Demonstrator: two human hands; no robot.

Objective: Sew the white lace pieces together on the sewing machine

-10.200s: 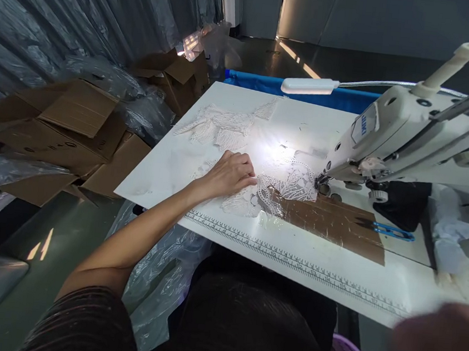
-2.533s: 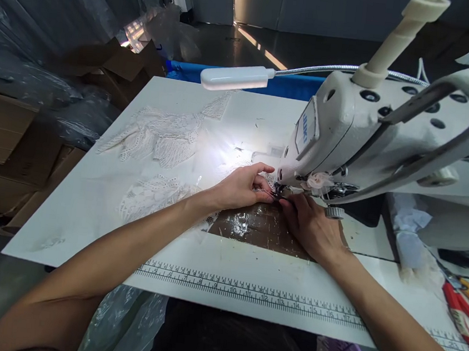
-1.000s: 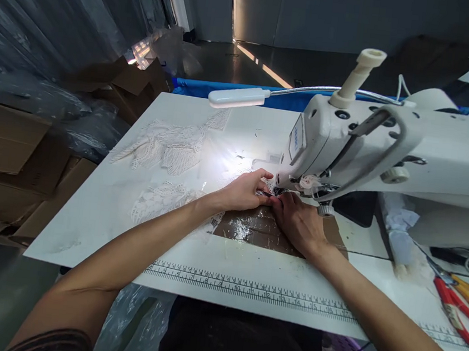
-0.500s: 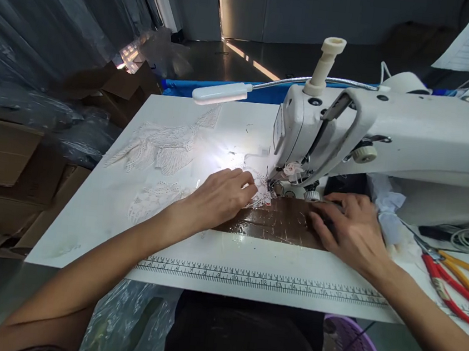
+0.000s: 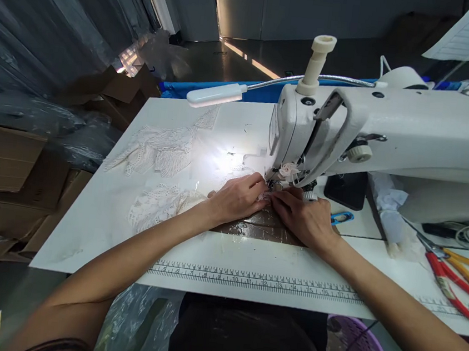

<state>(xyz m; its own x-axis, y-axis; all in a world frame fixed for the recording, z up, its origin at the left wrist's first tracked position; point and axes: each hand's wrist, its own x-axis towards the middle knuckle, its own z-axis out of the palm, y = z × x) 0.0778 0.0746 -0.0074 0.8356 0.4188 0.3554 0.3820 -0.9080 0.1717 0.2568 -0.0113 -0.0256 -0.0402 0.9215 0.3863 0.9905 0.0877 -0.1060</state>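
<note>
"where to look for the white lace (image 5: 263, 197)?"
"between the left hand (image 5: 238, 200) and the right hand (image 5: 308, 217), near the needle end of the sewing machine (image 5: 390, 125)."
"gripped?"
"touched by both, with fingers (image 5: 259, 186) bent nearly together; cannot tell if pinching or pressing, with tips partly hidden."
"and nearby?"
"blue snips (image 5: 344, 216) beside the right hand, loose lace pieces (image 5: 151, 206) on the counter (image 5: 85, 238)."

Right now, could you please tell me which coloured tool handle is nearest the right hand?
The blue handle, close beside the right hand; the red handles and orange handles lie farther right on the table.
</note>
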